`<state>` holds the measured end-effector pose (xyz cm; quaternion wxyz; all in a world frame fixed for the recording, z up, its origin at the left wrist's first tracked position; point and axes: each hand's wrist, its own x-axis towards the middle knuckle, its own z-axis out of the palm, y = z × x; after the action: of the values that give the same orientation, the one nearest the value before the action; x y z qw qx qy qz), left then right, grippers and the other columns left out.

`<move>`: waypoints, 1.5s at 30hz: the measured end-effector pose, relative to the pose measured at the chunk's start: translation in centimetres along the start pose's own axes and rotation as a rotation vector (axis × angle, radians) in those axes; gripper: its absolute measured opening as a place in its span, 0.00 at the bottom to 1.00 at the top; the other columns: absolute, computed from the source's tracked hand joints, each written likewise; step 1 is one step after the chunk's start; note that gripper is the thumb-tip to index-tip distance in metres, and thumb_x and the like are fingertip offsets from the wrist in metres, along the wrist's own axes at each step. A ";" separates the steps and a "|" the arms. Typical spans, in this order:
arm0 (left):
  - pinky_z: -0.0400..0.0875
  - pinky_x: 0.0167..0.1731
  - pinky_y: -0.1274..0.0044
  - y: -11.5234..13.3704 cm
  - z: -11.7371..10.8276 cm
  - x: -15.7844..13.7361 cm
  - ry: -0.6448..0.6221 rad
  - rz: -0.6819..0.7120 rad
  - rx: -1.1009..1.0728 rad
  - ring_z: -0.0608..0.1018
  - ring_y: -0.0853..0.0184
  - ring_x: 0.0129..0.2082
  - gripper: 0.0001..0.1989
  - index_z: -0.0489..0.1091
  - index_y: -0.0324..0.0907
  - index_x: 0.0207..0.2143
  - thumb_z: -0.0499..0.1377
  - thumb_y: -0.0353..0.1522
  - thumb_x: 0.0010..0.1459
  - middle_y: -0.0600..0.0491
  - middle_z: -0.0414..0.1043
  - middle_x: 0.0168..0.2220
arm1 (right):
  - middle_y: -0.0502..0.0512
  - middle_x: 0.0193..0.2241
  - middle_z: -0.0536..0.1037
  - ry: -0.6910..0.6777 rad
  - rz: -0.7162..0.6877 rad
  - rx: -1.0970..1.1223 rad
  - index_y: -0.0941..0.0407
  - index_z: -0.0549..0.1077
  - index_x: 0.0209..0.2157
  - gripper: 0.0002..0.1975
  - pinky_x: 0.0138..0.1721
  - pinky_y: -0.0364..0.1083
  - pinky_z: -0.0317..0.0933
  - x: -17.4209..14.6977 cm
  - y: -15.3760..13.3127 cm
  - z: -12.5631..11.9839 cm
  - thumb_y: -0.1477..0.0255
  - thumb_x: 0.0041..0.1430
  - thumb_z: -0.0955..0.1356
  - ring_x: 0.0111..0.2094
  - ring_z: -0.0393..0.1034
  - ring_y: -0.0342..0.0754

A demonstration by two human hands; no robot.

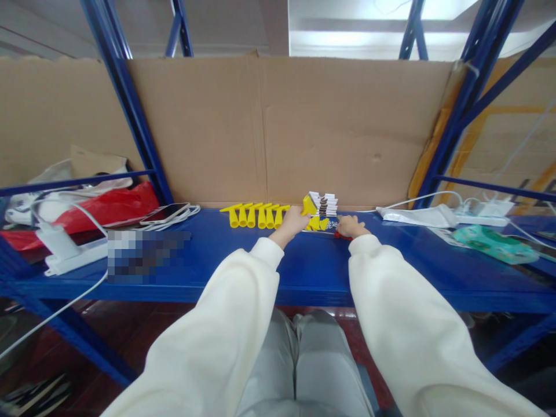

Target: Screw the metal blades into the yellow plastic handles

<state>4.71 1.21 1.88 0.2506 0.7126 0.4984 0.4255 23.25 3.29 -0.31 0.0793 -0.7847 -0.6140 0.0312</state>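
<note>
So the biggest thing here is the blue table (208,249), running out past both hands. Next is a row of yellow tube parts (261,217) just left of the left hand (294,221); their rounded ends face the person, with thinner bits jutting off leftward at the top. Tube axes run roughly front to back. They look like light, stiff plastic, probably a bit slick, and I'd grab one around the round body. Beyond the hands, mostly in the gap between them, there's a stack of white-and-dark pieces (329,204), long sides running left to right; too small to say what they're made of. The left hand is pinched around a yellow fan-shaped piece (309,205), wide end up and away from the fingers, long axis tilted off upright. My guess is it's light and rigid, hard to break, best held by the narrow end, which the hand hides. Some small yellow pieces (319,223) lie between the hands, pointing every which way; I'd go for the edges. Smallest is a red item (342,235) peeking out under the curled right hand (353,226); can't tell if it's gripped or just touched, or which way it points.
</note>
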 end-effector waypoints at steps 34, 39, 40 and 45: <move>0.61 0.19 0.81 -0.3 0.0 -1.5 -0.185 -0.437 -0.345 0.64 0.76 0.15 0.15 0.64 0.38 0.20 0.58 0.20 0.58 0.59 0.60 0.15 | 0.52 0.31 0.80 -0.067 -0.501 0.595 0.58 0.76 0.29 0.07 0.41 0.43 0.63 -0.4 -2.7 1.2 0.71 0.57 0.68 0.34 0.70 0.46; 0.61 0.20 0.80 -0.6 0.0 -1.4 -0.189 -0.432 -0.341 0.65 0.76 0.15 0.15 0.63 0.39 0.20 0.59 0.20 0.58 0.58 0.61 0.15 | 0.52 0.31 0.80 -0.064 -0.500 0.604 0.58 0.76 0.28 0.07 0.40 0.42 0.63 -0.2 -2.7 1.3 0.72 0.58 0.67 0.34 0.69 0.46; 0.61 0.20 0.80 -0.7 0.1 -1.3 -0.195 -0.431 -0.338 0.65 0.75 0.15 0.14 0.64 0.39 0.20 0.59 0.21 0.58 0.59 0.61 0.15 | 0.52 0.31 0.79 -0.062 -0.496 0.604 0.58 0.75 0.28 0.07 0.39 0.42 0.63 -0.1 -2.7 1.4 0.72 0.58 0.67 0.34 0.69 0.46; 0.62 0.20 0.80 -1.1 0.2 -1.1 -0.235 -0.419 -0.339 0.65 0.75 0.14 0.11 0.68 0.38 0.23 0.61 0.22 0.57 0.59 0.59 0.14 | 0.51 0.29 0.78 -0.054 -0.487 0.624 0.58 0.74 0.28 0.07 0.40 0.43 0.63 0.2 -2.9 1.9 0.71 0.57 0.67 0.34 0.68 0.46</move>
<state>4.14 0.66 0.56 0.5046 0.5865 0.5240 0.3561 20.27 4.33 -1.66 0.3028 -0.5533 -0.7449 0.2174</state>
